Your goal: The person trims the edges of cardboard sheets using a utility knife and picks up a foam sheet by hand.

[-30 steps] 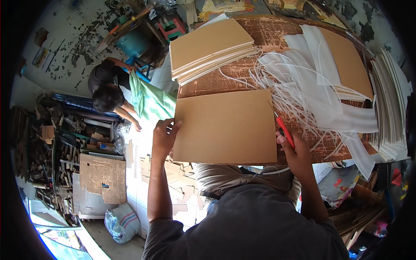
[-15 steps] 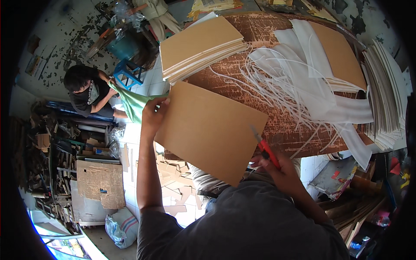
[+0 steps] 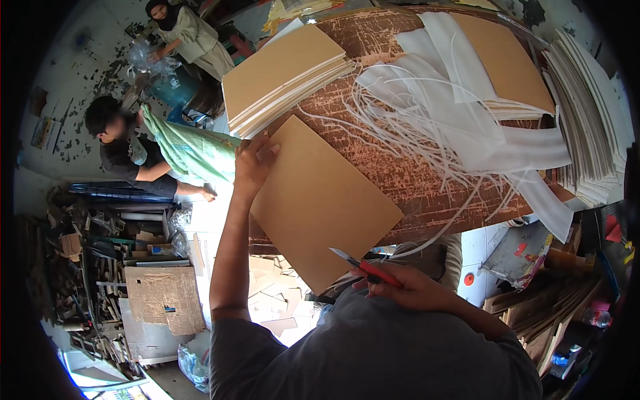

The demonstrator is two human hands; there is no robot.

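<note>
My left hand (image 3: 256, 163) is closed on the upper left edge of a flat brown board (image 3: 327, 200), which is held tilted at the table's near edge. In my right hand (image 3: 407, 288) is a red-handled cutting tool (image 3: 381, 273) with a pointed metal blade, just in front of the board's lower right edge. A white strand (image 3: 443, 233) runs from the table down toward my right hand and the board's lower end. Where the strand ends is hidden. On the table, a heap of white strands and foam strips (image 3: 433, 127) lies beyond the board.
Stacked brown boards (image 3: 287, 67) stand at the far left of the worn table (image 3: 373, 33); another stack (image 3: 503, 60) is at far right. Brown offcuts (image 3: 270, 287) litter the floor. At left, one person handles a green cloth (image 3: 187, 143); another person (image 3: 190, 40) stands behind.
The board has turned clockwise and steepened in my left hand. My right hand has brought the cutting tool left and nearer my body. The green cloth has been raised by the person at left.
</note>
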